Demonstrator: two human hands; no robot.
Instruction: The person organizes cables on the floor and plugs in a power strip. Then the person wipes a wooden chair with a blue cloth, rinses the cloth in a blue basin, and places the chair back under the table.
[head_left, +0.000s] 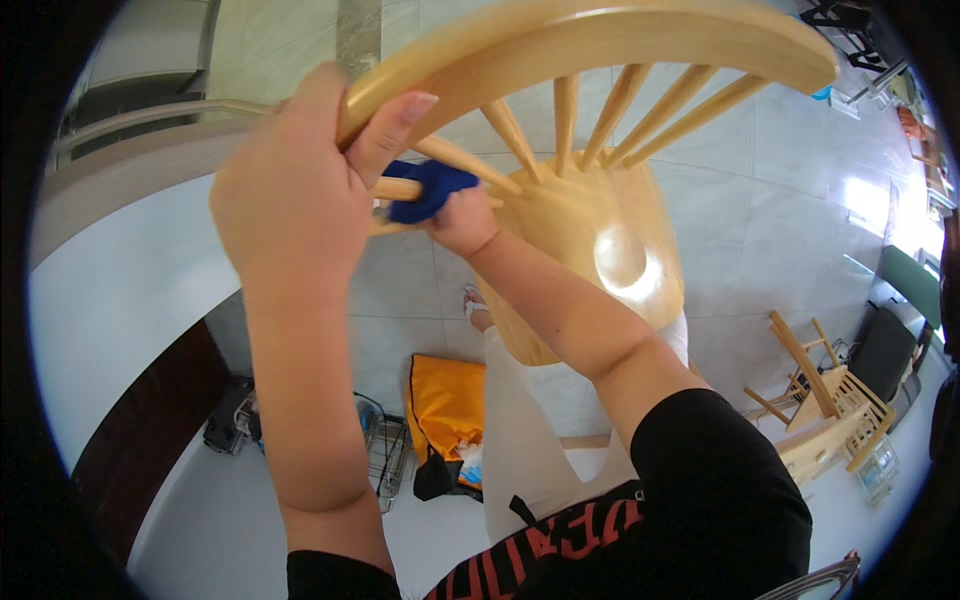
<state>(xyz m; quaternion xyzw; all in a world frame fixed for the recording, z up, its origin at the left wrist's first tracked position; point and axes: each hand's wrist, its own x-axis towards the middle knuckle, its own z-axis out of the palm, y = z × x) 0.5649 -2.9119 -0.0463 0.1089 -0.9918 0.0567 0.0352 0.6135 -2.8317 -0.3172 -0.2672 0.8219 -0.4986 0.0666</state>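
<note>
A light wooden spindle-back chair stands before me, its glossy seat (577, 225) below and its curved top rail (600, 37) nearest the camera. My left hand (300, 172) grips the left end of the rail, the thumb lying along its inner face. Lower down, my right hand (465, 217) holds a dark blue cloth (435, 187) wrapped around one of the left spindles (397, 188). Several other spindles (566, 124) fan from seat to rail. The fingers of the right hand are partly hidden by the cloth.
An orange bag (446, 405) and a wire-frame cart (386, 454) stand on the tiled floor (712, 247) near my legs. A curved white counter (150, 270) runs along the left. More wooden furniture (832, 405) is at the right, beside a dark chair (885, 352).
</note>
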